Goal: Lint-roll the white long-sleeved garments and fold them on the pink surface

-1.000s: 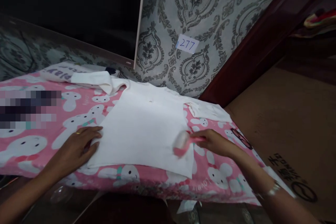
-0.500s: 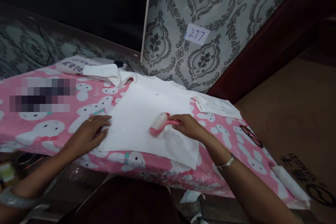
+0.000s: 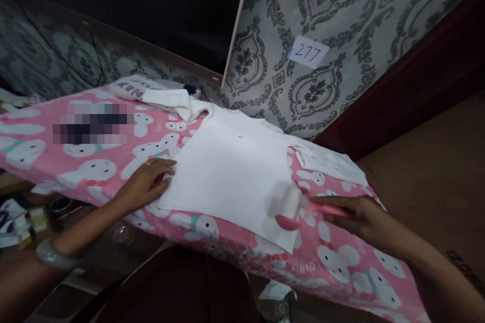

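A white long-sleeved shirt point(image 3: 227, 176) lies spread flat on a pink cloth printed with white rabbits point(image 3: 337, 257). My left hand point(image 3: 147, 184) rests at the shirt's left edge, its fingertips on the fabric and a gap between thumb and fingers. In my right hand point(image 3: 366, 219) is the pink handle of a lint roller point(image 3: 291, 209). Its white roll is over the shirt's lower right edge, slightly blurred; whether it presses on the fabric I cannot tell.
A folded garment with printed letters point(image 3: 131, 87) lies at the back left, near a pixelated dark patch. Above it hangs a large black screen point(image 3: 151, 5). A paper marked 277 point(image 3: 308, 52) is on the patterned wall. Dark red wood point(image 3: 379, 91) borders the right side.
The lint roller in my right hand has moved right, from the shirt's middle to its lower right edge. My left hand stays at the left edge. The camera view has shifted.
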Available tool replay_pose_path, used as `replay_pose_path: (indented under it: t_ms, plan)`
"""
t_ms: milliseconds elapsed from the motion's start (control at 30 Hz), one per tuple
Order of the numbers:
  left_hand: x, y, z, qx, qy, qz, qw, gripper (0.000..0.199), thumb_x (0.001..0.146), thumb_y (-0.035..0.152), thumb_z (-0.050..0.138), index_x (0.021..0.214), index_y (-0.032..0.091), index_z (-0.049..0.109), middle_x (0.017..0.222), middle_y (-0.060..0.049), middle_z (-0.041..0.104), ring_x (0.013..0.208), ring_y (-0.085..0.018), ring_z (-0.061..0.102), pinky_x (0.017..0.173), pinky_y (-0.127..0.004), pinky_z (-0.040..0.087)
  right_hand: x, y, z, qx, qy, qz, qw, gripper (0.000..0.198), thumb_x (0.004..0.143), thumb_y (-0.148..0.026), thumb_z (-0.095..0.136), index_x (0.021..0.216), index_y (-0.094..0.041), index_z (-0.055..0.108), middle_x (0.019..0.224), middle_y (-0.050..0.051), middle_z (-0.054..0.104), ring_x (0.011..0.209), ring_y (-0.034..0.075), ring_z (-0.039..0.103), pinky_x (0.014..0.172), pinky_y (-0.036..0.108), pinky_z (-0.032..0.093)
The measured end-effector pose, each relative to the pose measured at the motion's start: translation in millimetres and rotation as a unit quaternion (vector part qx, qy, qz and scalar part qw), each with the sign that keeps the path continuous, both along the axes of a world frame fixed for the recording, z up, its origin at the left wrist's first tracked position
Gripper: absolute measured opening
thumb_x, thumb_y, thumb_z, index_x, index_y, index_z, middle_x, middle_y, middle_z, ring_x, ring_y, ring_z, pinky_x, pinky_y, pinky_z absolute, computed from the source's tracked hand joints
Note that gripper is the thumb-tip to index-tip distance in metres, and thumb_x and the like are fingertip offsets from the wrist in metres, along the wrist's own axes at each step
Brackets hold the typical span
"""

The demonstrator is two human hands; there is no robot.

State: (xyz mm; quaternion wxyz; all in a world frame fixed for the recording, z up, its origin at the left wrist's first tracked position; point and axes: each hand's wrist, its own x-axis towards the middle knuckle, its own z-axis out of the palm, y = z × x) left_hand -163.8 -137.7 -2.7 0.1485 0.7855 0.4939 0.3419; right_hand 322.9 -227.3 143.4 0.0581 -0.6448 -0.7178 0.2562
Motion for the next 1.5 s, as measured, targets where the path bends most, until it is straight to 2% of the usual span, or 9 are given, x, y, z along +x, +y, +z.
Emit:
replay_pose_path:
  t_ms: [133,300,633,733,833,1033,1267,1400,1500]
  plan:
    - [-5,-3,2.4,-0.058,-0.134,0.035,0.989,0.028,0.077,0.048,0.059,0.089,0.023,0.067,0.119,-0.009,0.07,0.115,-0.027,0.063,0.101,-0.046,0.048,-62,46,-11,0.025,0.062,0.102,0.993,0.043,0.082,-0.039,0.062,0.121,-0.022,0.073,0.096,0.005,0.078,0.08,0.024,0.069,0.073,0.033,0.053]
    - [-26,-7,9.4,-0.072,-0.308,0.126,0.94,0.032,0.078,0.05,0.064,0.089,0.02,0.067,0.115,-0.01,0.071,0.109,-0.026,0.065,0.099,-0.043,0.049,-129,94,-34,0.001,0.116,0.22,0.968,0.037,0.081,-0.027,0.064,0.117,-0.021,0.074,0.109,0.005,0.077,0.092,0.024,0.07,0.081,0.033,0.053]
    - [-63,-9,46.0,0.003,-0.4,0.227,0.888,0.024,0.078,0.036,0.062,0.09,0.016,0.063,0.1,-0.004,0.071,0.096,-0.018,0.064,0.09,-0.036,0.049,-279,128,-56,0.054,0.185,0.375,0.907,0.041,0.079,-0.011,0.068,0.117,-0.025,0.074,0.117,0.003,0.074,0.1,0.02,0.068,0.089,0.032,0.05]
    - [-70,-9,46.4,0.0,-0.413,0.263,0.872,0.022,0.081,0.032,0.058,0.094,0.015,0.062,0.098,-0.002,0.071,0.092,-0.016,0.062,0.087,-0.034,0.049,-266,131,-52,0.061,0.226,0.321,0.918,0.039,0.082,-0.018,0.067,0.121,-0.022,0.072,0.113,0.004,0.075,0.09,0.018,0.068,0.08,0.029,0.051]
    - [-66,-5,38.4,-0.016,-0.404,0.269,0.874,0.02,0.078,0.033,0.058,0.09,0.016,0.061,0.09,-0.002,0.07,0.085,-0.016,0.061,0.081,-0.033,0.049,-213,135,-46,0.082,0.209,0.217,0.95,0.041,0.081,-0.025,0.066,0.121,-0.019,0.072,0.099,0.004,0.076,0.074,0.016,0.064,0.068,0.028,0.05]
    - [-18,-1,11.7,-0.022,-0.217,0.106,0.97,0.026,0.081,0.041,0.054,0.093,0.019,0.063,0.093,-0.005,0.069,0.087,-0.02,0.063,0.08,-0.036,0.051,-134,131,-53,0.057,0.124,0.105,0.985,0.041,0.076,-0.025,0.064,0.115,-0.016,0.074,0.078,0.002,0.072,0.062,0.015,0.057,0.058,0.027,0.046]
    - [4,-10,-1.6,0.036,0.009,0.042,0.998,0.022,0.078,0.028,0.055,0.098,0.02,0.061,0.099,-0.009,0.065,0.096,-0.026,0.059,0.089,-0.045,0.048,-208,165,-69,0.114,0.119,0.163,0.973,0.04,0.075,-0.015,0.064,0.113,-0.017,0.075,0.091,0.004,0.075,0.075,0.017,0.064,0.072,0.029,0.049]
    - [2,-10,-0.3,0.044,0.047,0.055,0.996,0.015,0.077,0.024,0.052,0.09,0.02,0.06,0.091,-0.008,0.062,0.09,-0.025,0.056,0.083,-0.043,0.047,-263,198,-72,0.086,0.174,0.13,0.972,0.044,0.075,-0.013,0.066,0.118,-0.018,0.073,0.085,0.003,0.075,0.062,0.012,0.059,0.064,0.026,0.05]
    - [3,-10,0.3,0.052,0.06,0.044,0.996,0.011,0.079,0.023,0.051,0.086,0.021,0.059,0.087,-0.006,0.061,0.086,-0.024,0.056,0.083,-0.043,0.046,-267,206,-69,0.063,0.25,0.084,0.962,0.048,0.077,-0.017,0.066,0.125,-0.016,0.069,0.082,0.003,0.074,0.052,0.009,0.053,0.055,0.023,0.048]
